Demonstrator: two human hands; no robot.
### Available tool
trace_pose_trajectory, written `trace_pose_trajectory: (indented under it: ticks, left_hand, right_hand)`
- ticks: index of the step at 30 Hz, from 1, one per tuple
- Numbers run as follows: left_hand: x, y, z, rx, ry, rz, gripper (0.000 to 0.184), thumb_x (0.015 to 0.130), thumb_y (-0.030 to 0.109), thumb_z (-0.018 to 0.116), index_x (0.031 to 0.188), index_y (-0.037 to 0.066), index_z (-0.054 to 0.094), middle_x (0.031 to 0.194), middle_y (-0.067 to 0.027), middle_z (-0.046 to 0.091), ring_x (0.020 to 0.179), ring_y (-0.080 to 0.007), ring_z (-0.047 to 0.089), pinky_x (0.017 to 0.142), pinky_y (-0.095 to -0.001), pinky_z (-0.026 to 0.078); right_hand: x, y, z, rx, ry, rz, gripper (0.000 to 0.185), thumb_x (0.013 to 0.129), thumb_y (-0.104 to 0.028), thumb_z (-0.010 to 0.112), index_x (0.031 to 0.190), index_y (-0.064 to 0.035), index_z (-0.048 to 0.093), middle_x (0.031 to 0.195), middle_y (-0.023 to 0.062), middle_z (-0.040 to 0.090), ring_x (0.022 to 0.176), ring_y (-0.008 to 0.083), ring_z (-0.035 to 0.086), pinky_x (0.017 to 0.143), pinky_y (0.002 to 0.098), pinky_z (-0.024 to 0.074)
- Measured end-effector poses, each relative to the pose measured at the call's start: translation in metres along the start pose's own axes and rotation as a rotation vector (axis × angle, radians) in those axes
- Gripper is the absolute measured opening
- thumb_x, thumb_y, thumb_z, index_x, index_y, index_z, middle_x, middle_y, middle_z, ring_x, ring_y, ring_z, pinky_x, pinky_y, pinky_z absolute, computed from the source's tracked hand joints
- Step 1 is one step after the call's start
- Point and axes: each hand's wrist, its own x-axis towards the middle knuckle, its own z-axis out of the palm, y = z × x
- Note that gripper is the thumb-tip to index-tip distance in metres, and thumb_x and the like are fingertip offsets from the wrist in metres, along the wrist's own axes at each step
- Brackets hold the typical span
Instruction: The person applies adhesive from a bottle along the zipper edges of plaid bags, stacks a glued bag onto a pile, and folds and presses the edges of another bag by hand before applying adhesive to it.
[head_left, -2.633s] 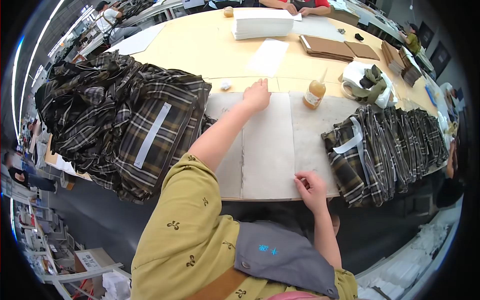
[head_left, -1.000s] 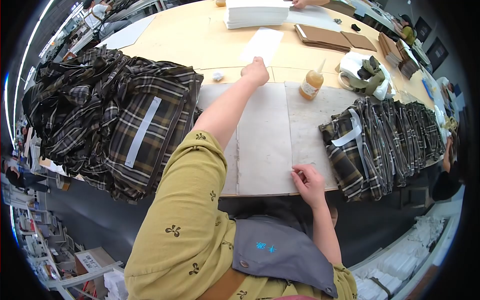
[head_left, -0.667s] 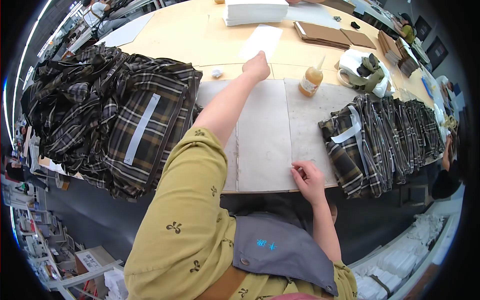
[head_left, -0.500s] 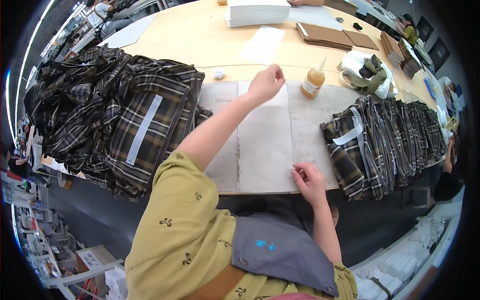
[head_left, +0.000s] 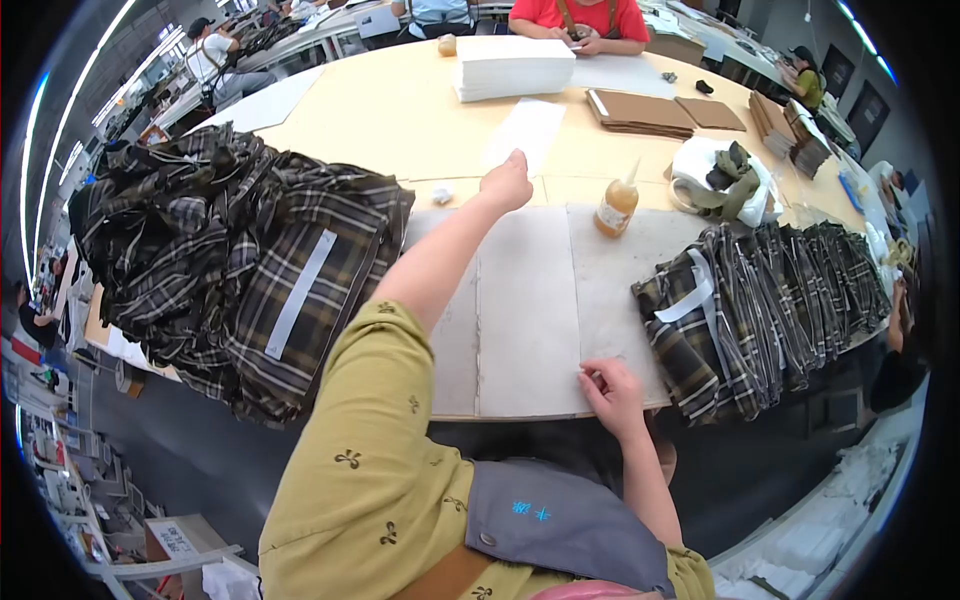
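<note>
My left hand (head_left: 507, 183) reaches over the far edge of the grey board (head_left: 525, 310), its fingers closed at the near end of a white paper sheet (head_left: 530, 128). What they hold, if anything, is hidden. Near the board's front edge, my right hand (head_left: 611, 392) rests with fingers loosely curled, thumb apart, nothing visible in it. A bottle of amber liquid (head_left: 615, 212) with a pointed nozzle stands on the board. To the left lies a heap of dark plaid fabric (head_left: 190, 260) with a pale strip (head_left: 303, 290) on top. Folded plaid pieces (head_left: 750, 300) stand in a row at right.
A thick stack of white paper (head_left: 514, 72) is further back, with brown card pieces (head_left: 640, 113) to its right. A crumpled white scrap (head_left: 443, 194) lies beside the board. A tape roll and cloth bundle (head_left: 725, 180) sit at right. A person in red (head_left: 580, 22) is across the table.
My left hand has moved forward off the board to the white sheet. A white patch under it on the board no longer shows. My right hand's fingers curl more; the view has tilted up.
</note>
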Motion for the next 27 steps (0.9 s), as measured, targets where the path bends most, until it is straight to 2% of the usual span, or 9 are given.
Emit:
trace_pose_trajectory:
  ticks: [3, 7, 9, 11, 13, 15, 19, 22, 27]
  left_hand:
    - [0.02, -0.003, 0.015, 0.038, -0.065, -0.072, 0.033, 0.075, 0.006, 0.046, 0.106, -0.001, 0.04, 0.104, -0.0228, 0.059, 0.094, -0.0378, 0.059, 0.082, -0.0448, 0.046]
    - [0.004, 0.007, 0.018, -0.055, -0.017, -0.049, 0.031, 0.079, 0.014, 0.05, 0.108, 0.004, 0.045, 0.111, -0.0167, 0.058, 0.1, -0.032, 0.057, 0.082, -0.0415, 0.045]
    - [-0.027, 0.014, 0.008, -0.125, 0.054, 0.042, 0.028, 0.081, 0.018, 0.056, 0.105, 0.004, 0.048, 0.098, -0.0181, 0.061, 0.091, -0.0314, 0.059, 0.079, -0.0401, 0.046]
    - [-0.057, 0.012, -0.01, -0.339, -0.041, 0.019, 0.02, 0.082, 0.016, 0.058, 0.097, 0.003, 0.053, 0.087, -0.0137, 0.064, 0.08, -0.0233, 0.061, 0.073, -0.0347, 0.047]
    - [-0.105, 0.012, -0.045, -0.339, 0.012, 0.01, 0.015, 0.082, 0.015, 0.06, 0.09, 0.003, 0.056, 0.076, -0.0089, 0.064, 0.068, -0.0163, 0.06, 0.065, -0.0294, 0.047]
    - [-0.145, -0.011, -0.062, -0.401, 0.121, -0.034, 0.018, 0.081, 0.02, 0.064, 0.084, 0.003, 0.058, 0.066, -0.0069, 0.062, 0.058, -0.0162, 0.059, 0.054, -0.0279, 0.045]
    - [-0.221, -0.035, -0.109, 0.061, 0.42, -0.199, 0.02, 0.079, 0.024, 0.066, 0.084, 0.006, 0.058, 0.063, -0.0076, 0.059, 0.06, -0.0214, 0.061, 0.055, -0.0305, 0.046]
    - [-0.264, -0.055, -0.124, 0.41, 0.392, -0.25, 0.031, 0.071, 0.023, 0.072, 0.093, 0.01, 0.054, 0.08, -0.006, 0.059, 0.079, -0.0265, 0.058, 0.065, -0.0384, 0.045]
    - [-0.278, -0.078, -0.114, 0.645, 0.389, -0.229, 0.026, 0.069, 0.013, 0.069, 0.089, 0.009, 0.052, 0.087, -0.0069, 0.054, 0.087, -0.027, 0.055, 0.071, -0.04, 0.044]
  right_hand:
    - [0.001, 0.0, -0.001, -0.022, -0.005, -0.012, 0.013, 0.077, -0.004, 0.065, 0.089, -0.004, 0.062, 0.074, 0.0045, 0.058, 0.052, 0.0089, 0.048, 0.048, 0.0222, 0.0391]
    - [0.0, 0.002, -0.001, -0.062, 0.007, -0.045, 0.012, 0.078, -0.006, 0.065, 0.089, -0.0038, 0.062, 0.074, 0.0049, 0.058, 0.054, 0.0092, 0.049, 0.048, 0.022, 0.0395]
    - [0.001, 0.003, -0.002, -0.039, -0.005, -0.031, 0.012, 0.078, -0.006, 0.065, 0.09, -0.0038, 0.062, 0.074, 0.0049, 0.057, 0.054, 0.0092, 0.049, 0.048, 0.022, 0.0394]
    - [0.001, 0.004, 0.0, 0.004, -0.046, -0.025, 0.012, 0.078, -0.006, 0.064, 0.09, -0.0038, 0.062, 0.073, 0.005, 0.057, 0.055, 0.0093, 0.05, 0.049, 0.022, 0.0394]
    - [0.001, 0.002, 0.001, 0.005, -0.036, -0.006, 0.013, 0.079, -0.006, 0.064, 0.092, -0.0034, 0.062, 0.073, 0.0048, 0.057, 0.054, 0.0092, 0.049, 0.049, 0.0219, 0.0391]
    - [0.001, -0.008, 0.002, 0.026, -0.03, 0.005, 0.014, 0.077, -0.007, 0.064, 0.091, -0.0041, 0.061, 0.073, 0.007, 0.06, 0.053, 0.0145, 0.052, 0.05, 0.0264, 0.0421]
    - [0.0, -0.015, 0.002, 0.031, -0.013, 0.005, 0.015, 0.077, -0.006, 0.065, 0.092, -0.0038, 0.061, 0.074, 0.0054, 0.059, 0.053, 0.0111, 0.049, 0.05, 0.0239, 0.041]
    - [-0.001, -0.015, 0.003, 0.039, -0.01, -0.003, 0.016, 0.077, -0.006, 0.065, 0.092, -0.0041, 0.061, 0.075, 0.0049, 0.058, 0.053, 0.0106, 0.048, 0.05, 0.0234, 0.0407]
    - [-0.003, -0.012, 0.004, 0.021, 0.006, -0.027, 0.015, 0.077, -0.006, 0.065, 0.092, -0.0044, 0.061, 0.074, 0.0048, 0.058, 0.053, 0.0106, 0.048, 0.05, 0.0236, 0.0402]
